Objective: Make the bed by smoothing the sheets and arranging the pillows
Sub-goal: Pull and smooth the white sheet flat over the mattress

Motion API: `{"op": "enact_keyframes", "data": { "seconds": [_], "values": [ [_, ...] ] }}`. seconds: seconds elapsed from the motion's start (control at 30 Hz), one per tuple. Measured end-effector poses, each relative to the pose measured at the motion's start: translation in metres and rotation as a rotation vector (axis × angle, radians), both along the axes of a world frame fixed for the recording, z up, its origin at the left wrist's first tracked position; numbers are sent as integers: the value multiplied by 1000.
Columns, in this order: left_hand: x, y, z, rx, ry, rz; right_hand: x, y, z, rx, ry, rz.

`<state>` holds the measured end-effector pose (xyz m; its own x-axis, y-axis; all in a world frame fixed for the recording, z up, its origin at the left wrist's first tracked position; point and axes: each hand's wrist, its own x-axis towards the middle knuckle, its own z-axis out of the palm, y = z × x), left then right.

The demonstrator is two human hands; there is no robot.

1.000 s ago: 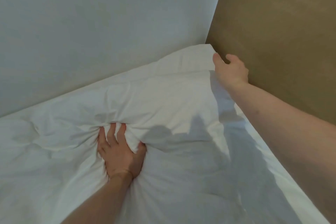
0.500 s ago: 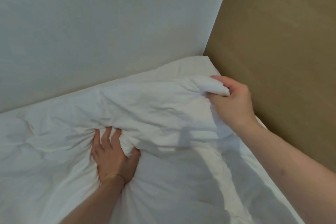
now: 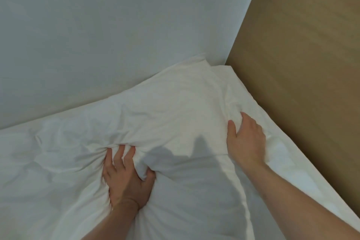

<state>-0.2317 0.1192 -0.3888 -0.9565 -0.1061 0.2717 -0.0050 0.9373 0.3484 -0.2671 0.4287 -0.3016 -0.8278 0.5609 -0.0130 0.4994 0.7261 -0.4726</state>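
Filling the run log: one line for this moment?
left hand grips duvet | right hand presses duvet edge by brown wall | smoothing unfinished

Soft, even light, fairly dim, with a cool cast on the wall (image 3: 116, 35) and white sheet (image 3: 175, 103). It falls from behind and above the viewer: a grey shadow spreads over the sheet between the arms, darkest beside the left hand (image 3: 126, 177). No glare. Both hands' edges, especially the right hand (image 3: 246, 142), are slightly motion-blurred. Wide-angle bending shows at the frame edges.
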Motion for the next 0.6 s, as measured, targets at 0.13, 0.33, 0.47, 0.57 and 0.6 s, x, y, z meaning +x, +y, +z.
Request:
{"op": "enact_keyframes", "data": {
  "seconds": [0.13,0.33,0.47,0.57,0.6],
  "values": [
    [-3,1,5,10,-7,4,60,-24,22,-87,-17,225],
    [-2,0,5,24,-130,24,240,-54,22,52,36,36],
    [0,1,9,22,-189,24,261,-65,-10,-35,-40,-75],
    [4,4,8,12,-162,22,249,-64,-28,3,-44,-72],
    [3,5,8,9,-141,17,246,-63,-30,12,-28,-71]
  ]
}}
